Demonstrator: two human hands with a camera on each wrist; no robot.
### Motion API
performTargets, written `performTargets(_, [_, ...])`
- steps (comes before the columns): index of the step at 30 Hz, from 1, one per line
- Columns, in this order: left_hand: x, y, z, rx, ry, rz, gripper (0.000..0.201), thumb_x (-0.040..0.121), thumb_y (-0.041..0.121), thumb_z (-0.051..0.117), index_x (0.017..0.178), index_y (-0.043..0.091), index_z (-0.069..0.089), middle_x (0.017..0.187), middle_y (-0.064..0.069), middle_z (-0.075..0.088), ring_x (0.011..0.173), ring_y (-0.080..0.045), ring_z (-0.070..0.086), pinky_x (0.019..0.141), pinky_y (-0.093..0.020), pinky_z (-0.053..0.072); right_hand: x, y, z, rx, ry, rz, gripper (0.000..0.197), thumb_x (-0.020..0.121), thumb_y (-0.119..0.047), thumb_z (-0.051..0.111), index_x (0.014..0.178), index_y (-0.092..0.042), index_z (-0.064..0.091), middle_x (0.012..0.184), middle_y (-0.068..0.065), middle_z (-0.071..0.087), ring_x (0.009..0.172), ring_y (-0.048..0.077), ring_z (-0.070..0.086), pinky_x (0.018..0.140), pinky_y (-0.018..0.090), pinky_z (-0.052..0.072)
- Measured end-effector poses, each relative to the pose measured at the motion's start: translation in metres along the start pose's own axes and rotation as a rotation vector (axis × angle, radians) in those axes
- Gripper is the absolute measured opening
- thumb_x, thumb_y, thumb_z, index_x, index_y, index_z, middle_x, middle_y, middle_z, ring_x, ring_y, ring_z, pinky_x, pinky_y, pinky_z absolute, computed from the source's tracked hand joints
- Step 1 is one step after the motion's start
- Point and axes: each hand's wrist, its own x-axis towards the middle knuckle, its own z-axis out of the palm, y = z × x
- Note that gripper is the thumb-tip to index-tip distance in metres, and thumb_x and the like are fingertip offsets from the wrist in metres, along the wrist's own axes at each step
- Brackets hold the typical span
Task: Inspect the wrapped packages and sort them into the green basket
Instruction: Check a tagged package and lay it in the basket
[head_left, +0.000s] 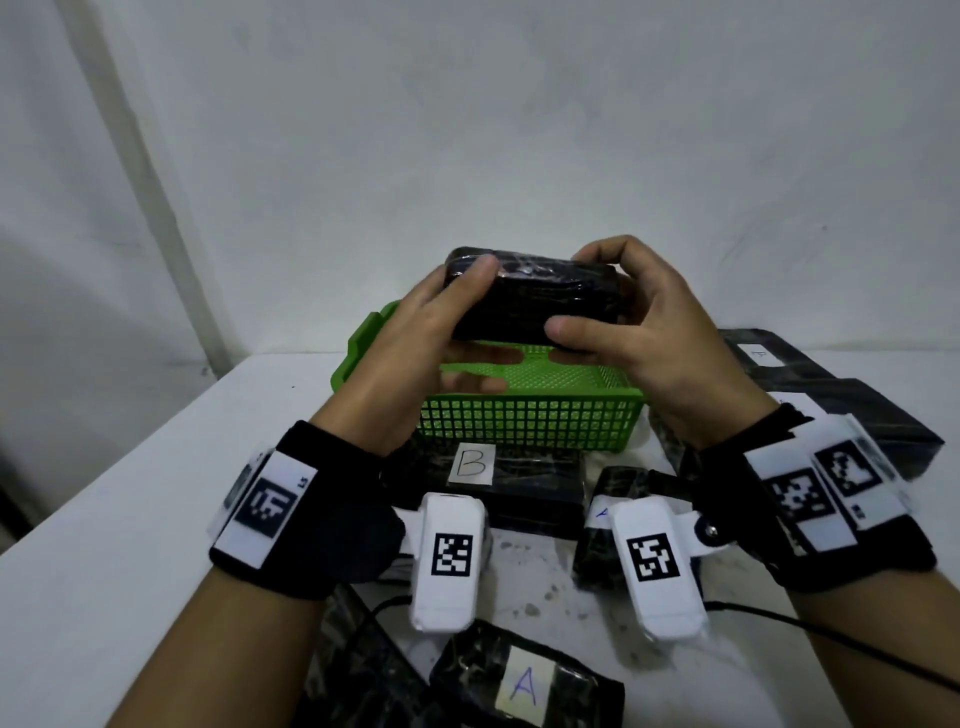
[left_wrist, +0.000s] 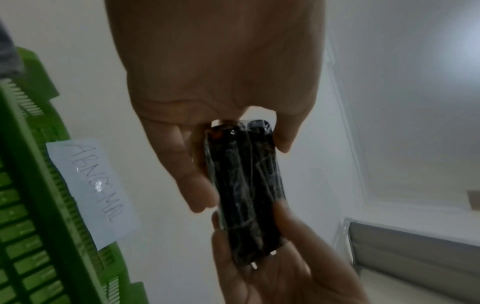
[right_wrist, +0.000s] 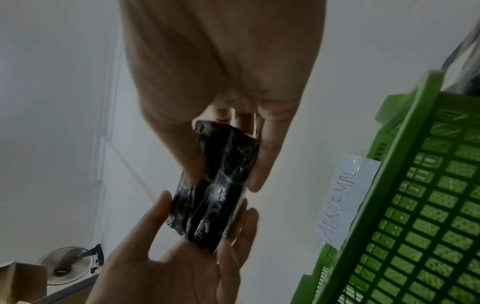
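A black package wrapped in clear film (head_left: 535, 293) is held up in the air over the green basket (head_left: 530, 421). My left hand (head_left: 426, 332) grips its left end, thumb on top and fingers underneath. My right hand (head_left: 639, 322) grips the right end the same way. The left wrist view shows the package (left_wrist: 246, 191) end-on between both hands, and so does the right wrist view, with the package (right_wrist: 221, 185) again in the middle. A paper label reading ABNORMAL (right_wrist: 342, 197) is taped to the basket's outer wall. No label shows on the held package.
Several more black wrapped packages lie on the white table: one marked B (head_left: 493, 478) just in front of the basket, one marked A (head_left: 524, 680) at the near edge, others at the right (head_left: 831, 395). A black cable (head_left: 831, 639) trails at the near right. A white wall stands behind.
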Motion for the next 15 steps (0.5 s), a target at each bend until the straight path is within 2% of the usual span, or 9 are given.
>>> performTargets(2, [0.0023,-0.0015,-0.0018,-0.067,0.012,0.036,0.036,0.097,0.036,0.057,0.125,0.014,0.062,0.115,-0.009,0.072,0.100,-0.028,0.072,0.068,-0.028,0.057,-0.0001,-0.0005,0.0022,0.049,-0.015,0.045,0.029,0.080,-0.024,0.080,0.100,-0.022,0.058,0.100,-0.003,0.068,0.096,0.016,0.071,0.085,0.042,0.062])
performTargets(4, [0.0042,-0.0038,-0.0030,-0.089,0.008,0.063,0.037,0.091,0.027,0.062,0.121,0.006,0.062,0.116,-0.015,0.069,0.104,-0.025,0.069,0.074,-0.028,0.057,0.0003,-0.0003,0.0050,0.064,0.044,0.048,0.015,0.088,-0.023,0.075,0.093,-0.021,0.061,0.086,-0.009,0.068,0.088,0.010,0.070,0.087,0.046,0.061])
performTargets(5, [0.0047,-0.0046,-0.0028,-0.090,0.000,0.068,0.034,0.088,0.025,0.062,0.115,0.005,0.062,0.112,-0.016,0.069,0.101,-0.022,0.069,0.075,-0.028,0.057,0.0008,0.0000,0.0062,0.052,0.082,0.041,0.012,0.089,-0.018,0.074,0.090,-0.020,0.062,0.083,-0.009,0.068,0.085,0.010,0.070,0.086,0.047,0.061])
performTargets(7, [0.0057,-0.0064,-0.0015,-0.085,-0.014,0.079,0.015,0.089,0.018,0.060,0.102,0.011,0.061,0.102,-0.010,0.068,0.092,-0.017,0.069,0.071,-0.026,0.056,0.0016,0.0016,0.0067,0.023,0.127,0.017,0.014,0.087,-0.013,0.075,0.088,-0.018,0.062,0.086,-0.001,0.068,0.084,0.016,0.070,0.082,0.046,0.063])
performTargets(8, [0.0060,-0.0077,-0.0003,-0.073,-0.022,0.086,0.007,0.093,0.014,0.059,0.099,0.014,0.060,0.100,-0.008,0.067,0.090,-0.018,0.069,0.069,-0.026,0.056,0.0016,0.0025,0.0062,0.013,0.137,0.009,0.016,0.086,-0.011,0.076,0.087,-0.017,0.062,0.089,0.004,0.067,0.085,0.019,0.070,0.080,0.045,0.063])
performTargets(10, [0.0059,-0.0105,0.0015,-0.040,-0.034,0.098,0.006,0.097,0.012,0.056,0.101,0.015,0.058,0.101,-0.010,0.068,0.089,-0.024,0.071,0.064,-0.026,0.055,0.0024,0.0042,0.0035,0.005,0.137,0.021,0.017,0.085,-0.010,0.076,0.087,-0.017,0.061,0.092,0.007,0.066,0.085,0.021,0.070,0.078,0.042,0.063])
performTargets(12, [0.0037,-0.0098,0.0028,-0.011,-0.055,0.070,0.009,0.099,0.020,0.056,0.107,0.016,0.057,0.106,-0.011,0.070,0.090,-0.027,0.073,0.063,-0.028,0.056,0.0029,0.0044,0.0003,0.002,0.116,0.027,0.019,0.083,-0.011,0.079,0.087,-0.018,0.061,0.092,0.007,0.066,0.084,0.018,0.069,0.076,0.037,0.061])
performTargets(15, [0.0015,-0.0067,0.0026,-0.015,-0.091,-0.002,0.042,0.092,0.048,0.054,0.118,0.016,0.057,0.115,-0.008,0.071,0.091,-0.027,0.072,0.068,-0.032,0.057,0.0020,0.0015,-0.0028,-0.056,0.074,-0.037,0.025,0.070,-0.016,0.080,0.088,-0.021,0.063,0.102,0.011,0.071,0.090,0.017,0.068,0.079,0.031,0.058])
